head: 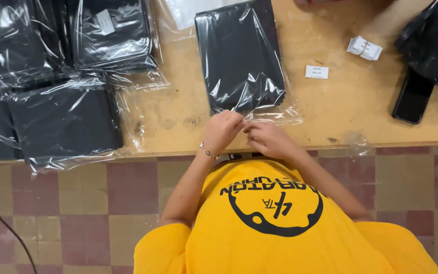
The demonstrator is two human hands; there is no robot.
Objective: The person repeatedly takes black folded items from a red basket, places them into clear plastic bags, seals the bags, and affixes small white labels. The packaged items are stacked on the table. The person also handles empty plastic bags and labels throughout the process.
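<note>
While both hands met at the near edge of the wooden table [330, 109], the left hand [222, 130] and right hand [266, 138] pinched shut on the open clear-plastic end of the bagged black garment [239, 56]. That package lay flat just beyond the fingertips, stretching away from the person. Stacked bagged garments [62, 119] sat well to the left; a dark phone [413, 96] lay far right.

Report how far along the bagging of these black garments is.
Done: clear plastic bags of folded black garments lie stacked at the wooden table's left. In hand: left hand and right hand pinch the open end of the middle bagged black garment. Left: a small white label and white tag stack lie unused.
</note>
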